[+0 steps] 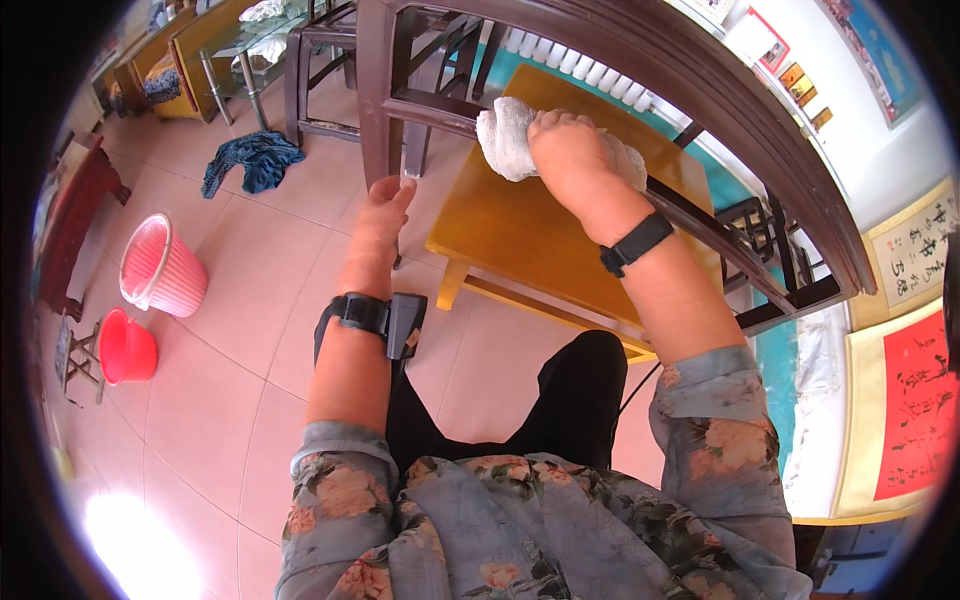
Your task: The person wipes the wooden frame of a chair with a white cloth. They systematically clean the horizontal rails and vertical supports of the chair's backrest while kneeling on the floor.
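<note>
My right hand (571,150) presses a bunched whitish cloth (507,142) against a rail of a dark brown wooden furniture frame (600,46). The cloth wraps over the rail and hides part of it. At the lower end of the frame's left post (377,112), my left hand (386,204) has its fingers curled around the wood. A small whitish bit shows beside the left thumb; I cannot tell what it is.
A yellow wooden table (525,247) stands behind and below the frame. On the tiled floor at left are a pink ribbed bin (176,274), a red bucket (135,350), a folding stool (84,360) and a crumpled blue cloth (259,161). Dark stools (300,90) stand beyond.
</note>
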`<state>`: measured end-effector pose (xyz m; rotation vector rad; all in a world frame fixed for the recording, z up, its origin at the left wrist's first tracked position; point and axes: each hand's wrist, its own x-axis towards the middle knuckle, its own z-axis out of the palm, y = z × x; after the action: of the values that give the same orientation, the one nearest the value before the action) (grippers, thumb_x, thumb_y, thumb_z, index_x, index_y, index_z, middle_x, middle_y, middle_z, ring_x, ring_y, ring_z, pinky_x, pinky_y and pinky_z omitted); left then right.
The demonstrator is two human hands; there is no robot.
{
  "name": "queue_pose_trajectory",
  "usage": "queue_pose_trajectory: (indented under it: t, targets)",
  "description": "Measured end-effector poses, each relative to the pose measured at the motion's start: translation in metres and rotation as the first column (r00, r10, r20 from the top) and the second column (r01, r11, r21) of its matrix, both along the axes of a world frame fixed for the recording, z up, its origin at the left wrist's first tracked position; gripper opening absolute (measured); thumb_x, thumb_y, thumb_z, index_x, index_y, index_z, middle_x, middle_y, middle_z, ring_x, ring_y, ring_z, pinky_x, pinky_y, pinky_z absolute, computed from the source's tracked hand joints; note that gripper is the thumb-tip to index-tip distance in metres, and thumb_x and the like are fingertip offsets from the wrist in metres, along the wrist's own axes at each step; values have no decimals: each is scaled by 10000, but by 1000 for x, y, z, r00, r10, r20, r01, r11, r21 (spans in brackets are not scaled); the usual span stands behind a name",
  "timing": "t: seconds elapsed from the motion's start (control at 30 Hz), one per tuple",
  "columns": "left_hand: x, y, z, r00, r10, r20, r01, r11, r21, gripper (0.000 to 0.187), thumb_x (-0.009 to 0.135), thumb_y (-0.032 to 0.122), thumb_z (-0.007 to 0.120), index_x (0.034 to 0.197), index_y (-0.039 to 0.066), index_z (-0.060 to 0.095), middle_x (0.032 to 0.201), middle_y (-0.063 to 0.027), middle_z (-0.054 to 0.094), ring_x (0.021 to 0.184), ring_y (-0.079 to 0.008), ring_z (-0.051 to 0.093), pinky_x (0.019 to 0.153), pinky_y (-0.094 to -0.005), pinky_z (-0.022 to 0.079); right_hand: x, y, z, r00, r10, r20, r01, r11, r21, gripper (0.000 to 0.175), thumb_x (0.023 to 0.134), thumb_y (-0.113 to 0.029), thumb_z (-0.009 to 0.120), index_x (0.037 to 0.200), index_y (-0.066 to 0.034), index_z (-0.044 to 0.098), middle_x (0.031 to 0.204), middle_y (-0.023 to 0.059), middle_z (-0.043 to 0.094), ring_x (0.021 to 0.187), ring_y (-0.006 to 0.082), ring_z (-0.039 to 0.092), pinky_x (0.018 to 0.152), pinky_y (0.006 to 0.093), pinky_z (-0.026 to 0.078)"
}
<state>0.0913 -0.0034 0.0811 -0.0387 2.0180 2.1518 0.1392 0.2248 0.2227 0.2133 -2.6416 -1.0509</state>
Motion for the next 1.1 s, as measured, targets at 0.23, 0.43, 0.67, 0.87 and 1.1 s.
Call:
queue_pose_trajectory:
  t: [0.23,0.43,0.67,0.87,1.1]
  targets:
    - [5,5,-3,999,1,-33,-1,1000,14,617,904,393,655,1349,-4,496,1195,-91,596,1086,-186,565,893,-324,457,29,16,19,952,306,-22,-305,939,-160,352,791,-7,580,1143,-3,586,1140,129,621,982,255,625,823,387,538]
    - [11,3,5,994,-17,-108,19,1000,11,631,897,388,669,1363,3,490,1239,-95,582,1126,-188,557,921,-325,448,30,15,13,975,217,-46,-221,950,-221,343,798,-12,573,1140,-27,594,1140,131,621,983,277,627,809,398,544]
    - [7,1,5,995,-34,-94,35,999,6,634,899,390,672,1368,5,487,1261,-98,575,1136,-192,556,927,-322,440,-14,10,35,959,53,278,62,920,-388,366,751,-281,783,990,-40,647,942,156,661,913,354,645,757,422,535]
    - [3,2,3,994,-27,-106,27,1000,1,627,909,391,657,1368,0,485,1256,-101,579,1125,-191,562,914,-311,445,-15,6,22,981,41,190,13,961,-276,277,747,-232,768,921,-43,662,899,136,663,898,311,657,754,389,540]
    - [-1,-2,0,996,-13,-83,12,1000,-12,614,910,377,655,1356,-11,488,1225,-103,589,1089,-182,572,893,-309,456,10,-3,8,979,185,-80,-189,981,-46,98,751,-38,617,848,-55,622,889,99,643,866,263,648,751,371,548]
